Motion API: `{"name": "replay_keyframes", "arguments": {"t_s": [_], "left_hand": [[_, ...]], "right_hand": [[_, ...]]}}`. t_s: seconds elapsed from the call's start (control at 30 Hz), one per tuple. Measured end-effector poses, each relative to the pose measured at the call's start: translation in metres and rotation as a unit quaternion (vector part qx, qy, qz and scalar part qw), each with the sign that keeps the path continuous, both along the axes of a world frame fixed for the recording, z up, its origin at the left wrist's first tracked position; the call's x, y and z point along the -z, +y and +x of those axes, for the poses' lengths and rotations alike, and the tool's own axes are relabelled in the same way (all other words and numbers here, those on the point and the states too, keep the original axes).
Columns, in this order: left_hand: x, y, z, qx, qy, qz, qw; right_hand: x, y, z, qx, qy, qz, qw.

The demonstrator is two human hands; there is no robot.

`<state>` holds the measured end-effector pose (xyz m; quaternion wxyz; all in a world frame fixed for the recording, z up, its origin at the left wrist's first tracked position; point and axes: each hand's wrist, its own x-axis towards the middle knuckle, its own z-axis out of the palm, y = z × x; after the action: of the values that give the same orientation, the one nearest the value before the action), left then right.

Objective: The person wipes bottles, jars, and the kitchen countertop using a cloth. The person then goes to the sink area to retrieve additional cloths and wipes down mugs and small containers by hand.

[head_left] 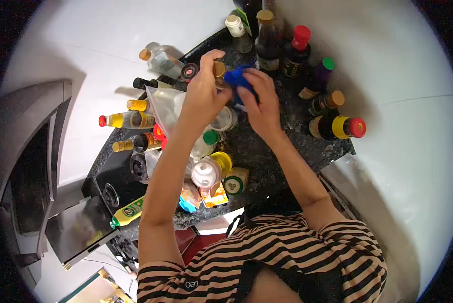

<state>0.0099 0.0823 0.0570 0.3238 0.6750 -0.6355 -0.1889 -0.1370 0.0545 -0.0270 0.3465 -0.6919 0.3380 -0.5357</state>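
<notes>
My left hand (204,91) is closed around a small jar with a gold lid (220,69), raised over the dark stone counter (256,156). Bunched in my right hand (260,101) is a blue cloth (240,81), pressed up to the jar's right side. The jar's body is mostly hidden by my fingers and the cloth. Just left of my left hand stands a bottle with a dark red cap (189,71). Below the hands is a clear container (224,119), next to a green-capped jar (211,137).
Dark sauce bottles (269,45) line the right and back edges, one with a red and yellow cap (355,128). Several bottles (135,120), a plastic bag (163,106) and jars (206,172) crowd the left side. A yellow-green bottle (129,211) lies near the front left.
</notes>
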Motion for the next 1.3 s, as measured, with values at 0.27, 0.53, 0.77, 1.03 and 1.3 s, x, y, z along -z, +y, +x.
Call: {"name": "replay_keyframes", "arguments": {"t_s": [0.27, 0.53, 0.77, 1.03, 1.3], "left_hand": [[0.014, 0.001, -0.003, 0.003, 0.081, -0.015, 0.997], [0.02, -0.002, 0.006, -0.017, 0.116, 0.009, 0.993], [0.027, -0.004, 0.004, 0.01, 0.151, -0.003, 0.989], [0.024, 0.001, -0.008, 0.028, 0.117, 0.023, 0.992], [0.022, -0.012, -0.023, -0.006, 0.018, -0.028, 0.999]], "right_hand": [[0.001, -0.027, 0.014, -0.036, -0.006, 0.0, 0.999], [0.001, -0.06, 0.033, -0.097, -0.019, 0.128, 0.987], [0.024, -0.069, 0.043, -0.056, -0.045, 0.221, 0.973], [0.109, -0.052, 0.02, 0.103, 0.085, 0.145, 0.98], [0.06, 0.03, -0.096, 0.069, 0.133, 0.36, 0.921]]}}
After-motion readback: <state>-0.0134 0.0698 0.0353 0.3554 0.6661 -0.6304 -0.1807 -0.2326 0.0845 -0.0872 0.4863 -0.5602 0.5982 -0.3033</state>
